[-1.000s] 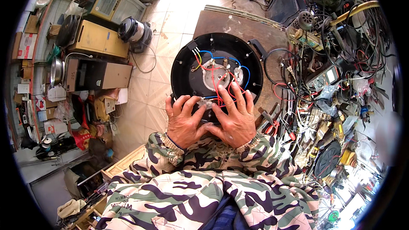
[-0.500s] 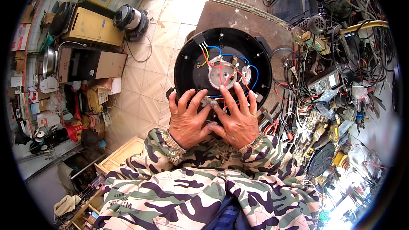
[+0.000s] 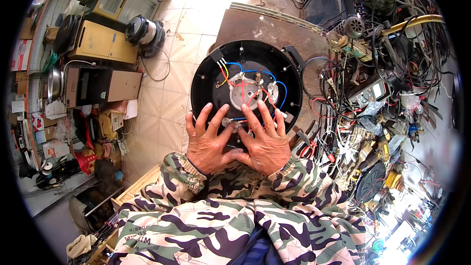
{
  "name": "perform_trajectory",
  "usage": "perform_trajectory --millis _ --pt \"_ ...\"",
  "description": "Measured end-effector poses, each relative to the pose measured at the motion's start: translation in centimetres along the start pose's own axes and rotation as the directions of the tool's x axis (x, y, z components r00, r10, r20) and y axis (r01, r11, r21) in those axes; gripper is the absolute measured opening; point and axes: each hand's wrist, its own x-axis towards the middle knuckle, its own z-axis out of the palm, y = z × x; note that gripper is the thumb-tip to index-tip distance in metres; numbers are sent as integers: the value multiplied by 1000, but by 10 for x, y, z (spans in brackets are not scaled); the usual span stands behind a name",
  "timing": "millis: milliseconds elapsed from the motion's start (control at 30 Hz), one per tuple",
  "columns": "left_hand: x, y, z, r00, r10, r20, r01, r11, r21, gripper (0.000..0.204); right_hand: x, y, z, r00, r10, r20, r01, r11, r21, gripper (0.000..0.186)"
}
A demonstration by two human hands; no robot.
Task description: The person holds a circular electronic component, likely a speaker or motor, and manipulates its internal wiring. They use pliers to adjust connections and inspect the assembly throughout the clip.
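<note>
Left grip [image 3: 208, 147], right grip [image 3: 267, 148], black housing [image 3: 210, 97] beneath and ahead

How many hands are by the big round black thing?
2: the left hand at the near left of the round black housing, and the right hand beside it, at the near right.

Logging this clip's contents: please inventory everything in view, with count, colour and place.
Round shell: one, black, centre
Board: one, brown, beneath shell
Disc: one, grey, inside shell
Wires: several, red, blue, yellow, inside shell
Cooker: one, black and silver, upper left
Cabinets: two, yellowish, left
Boxy appliance: one, brown-black, left
Bowl: one, silver, far left
Meter: one, dark, right
Cables: uncountable, mostly black, upper right
Small clutter: uncountable, mixed colours, right
Left hand: one, bare, shell's near side
Right hand: one, bare, shell's near side
Sleeves: two, camouflage, below
</note>
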Motion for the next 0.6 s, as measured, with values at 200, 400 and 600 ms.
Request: perform_trajectory --millis 200,400,600 --pt "3 6 -12 1000 -16 24 17 1000 -12 72 -2 4 -2 996 -34 -78 40 996 85 67" --pt "25 -36 -49 942 -131 -309 50 965 -257 59 4 66 -25 872 214 -440 -169 976 140 58" --pt "99 -94 4 923 -328 -201 154 795 -587 47 64 126 -13 836 378 -397 -244 905 349 54"
